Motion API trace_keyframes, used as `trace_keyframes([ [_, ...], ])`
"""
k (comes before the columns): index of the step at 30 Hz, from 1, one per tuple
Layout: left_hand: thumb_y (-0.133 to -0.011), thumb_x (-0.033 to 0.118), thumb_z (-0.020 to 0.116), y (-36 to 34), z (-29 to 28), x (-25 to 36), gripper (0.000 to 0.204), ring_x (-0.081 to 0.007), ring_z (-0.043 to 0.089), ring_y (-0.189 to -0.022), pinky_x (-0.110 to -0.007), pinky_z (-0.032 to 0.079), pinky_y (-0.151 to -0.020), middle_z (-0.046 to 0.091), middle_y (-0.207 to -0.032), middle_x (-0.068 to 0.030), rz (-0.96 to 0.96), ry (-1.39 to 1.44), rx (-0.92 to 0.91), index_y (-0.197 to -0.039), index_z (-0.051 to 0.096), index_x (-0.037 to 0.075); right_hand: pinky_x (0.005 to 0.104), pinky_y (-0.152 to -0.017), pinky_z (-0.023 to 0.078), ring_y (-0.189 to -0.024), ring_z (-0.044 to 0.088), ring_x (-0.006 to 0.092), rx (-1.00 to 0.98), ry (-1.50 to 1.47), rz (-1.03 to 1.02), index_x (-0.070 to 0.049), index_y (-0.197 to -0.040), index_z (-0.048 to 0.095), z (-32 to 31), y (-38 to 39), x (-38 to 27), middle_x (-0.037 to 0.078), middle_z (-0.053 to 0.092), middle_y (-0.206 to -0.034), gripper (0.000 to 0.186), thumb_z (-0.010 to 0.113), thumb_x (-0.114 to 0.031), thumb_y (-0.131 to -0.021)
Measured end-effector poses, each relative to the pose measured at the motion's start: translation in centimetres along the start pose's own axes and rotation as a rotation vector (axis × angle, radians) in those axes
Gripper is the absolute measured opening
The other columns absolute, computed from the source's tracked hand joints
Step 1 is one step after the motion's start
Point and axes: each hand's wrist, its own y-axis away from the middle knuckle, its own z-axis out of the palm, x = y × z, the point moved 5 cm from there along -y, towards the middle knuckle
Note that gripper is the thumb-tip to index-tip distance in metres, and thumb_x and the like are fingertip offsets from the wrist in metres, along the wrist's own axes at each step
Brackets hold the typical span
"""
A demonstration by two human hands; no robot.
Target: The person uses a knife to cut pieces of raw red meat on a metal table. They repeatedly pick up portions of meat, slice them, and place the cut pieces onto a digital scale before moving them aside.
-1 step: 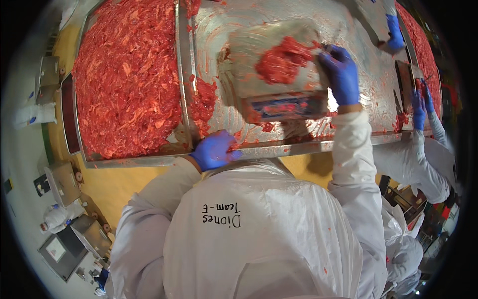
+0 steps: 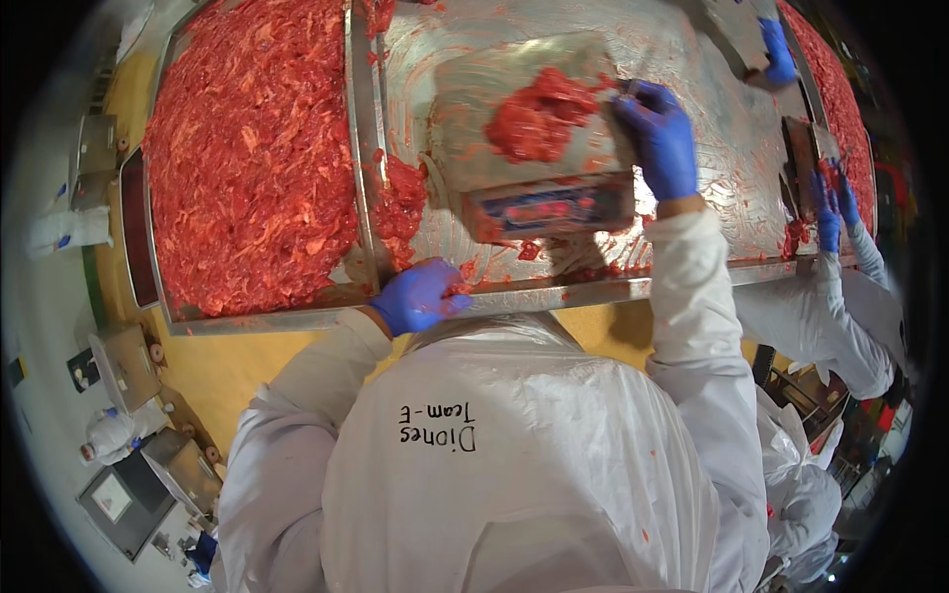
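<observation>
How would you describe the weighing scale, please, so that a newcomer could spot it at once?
Start at the big bed of red meat on the left and cross the divider to the metal table. There, beside the gloved right hand, sits the boxy weighing scale with a lump of meat on top. Unlike its neighbours, it shows a lit red display on a blue front panel.

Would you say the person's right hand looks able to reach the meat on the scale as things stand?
Most likely yes: the right hand is at the right edge of the scale, close to the meat, with nothing visible in between, though whether it holds something is unclear.
</observation>
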Motion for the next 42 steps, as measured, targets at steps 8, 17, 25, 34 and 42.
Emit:
trace_keyframes([
  [8, -0.083, 0.003, 0.069, -0.5, -7.3, 2.3, 0.017, -0.0344, 0.068, -0.087, -0.041, 0.057, -0.077, 0.069, -0.096, -0.0141, 0.035, 0.227, 0.177, -0.099, 0.072, 0.006, 0.0278, -0.070, 0.055, -0.079, 0.068, 0.0132, -0.180, -0.209, 0.281, 0.000, -0.115, 0.062, 6.2, 0.1, 7.3, 0.007, 0.071, -0.093, 0.033, 0.078, -0.009, -0.087],
  [17, -0.079, -0.002, 0.066, 0.9, -5.0, -1.0, 0.014, -0.0315, 0.067, -0.086, -0.041, 0.055, -0.074, 0.067, -0.093, -0.0140, -0.042, -0.067, 0.228, -0.091, 0.070, 0.005, 0.0353, -0.088, 0.054, -0.095, 0.069, 0.0212, 0.199, 0.510, -0.030, -0.005, -0.121, 0.064, -9.3, -6.5, 14.2, 0.010, 0.072, -0.109, 0.037, 0.074, -0.013, -0.086],
  [25, -0.075, -0.002, 0.066, 1.2, -8.9, -0.1, 0.012, -0.0341, 0.067, -0.081, -0.042, 0.056, -0.072, 0.068, -0.084, -0.0138, 0.018, -0.107, 0.330, -0.085, 0.068, 0.004, 0.0333, -0.084, 0.053, -0.089, 0.061, 0.0136, -0.800, 0.314, 0.299, -0.006, -0.108, 0.062, 0.2, 13.7, 12.5, 0.003, 0.066, -0.094, 0.027, 0.074, -0.004, -0.084],
  [34, -0.083, -0.003, 0.061, 0.9, -17.5, 4.7, 0.015, -0.0221, 0.068, -0.088, -0.034, 0.055, -0.082, 0.069, -0.092, -0.0109, -0.174, 0.198, 0.317, -0.095, 0.069, 0.001, 0.0331, -0.082, 0.053, -0.086, 0.067, 0.0178, -1.061, 0.579, 0.147, -0.005, -0.101, 0.065, -1.0, 13.0, 4.4, 0.005, 0.073, -0.091, 0.017, 0.073, -0.002, -0.086],
  [42, -0.086, -0.001, 0.067, -3.5, -22.0, 10.6, 0.016, -0.0160, 0.067, -0.097, -0.029, 0.053, -0.089, 0.071, -0.103, -0.0082, 0.045, 0.724, 0.541, -0.102, 0.068, 0.000, 0.0327, -0.098, 0.051, -0.101, 0.068, 0.0192, -0.591, -0.412, 0.262, -0.001, -0.120, 0.062, 6.8, 7.3, -5.5, 0.010, 0.071, -0.114, 0.029, 0.070, -0.012, -0.095],
])
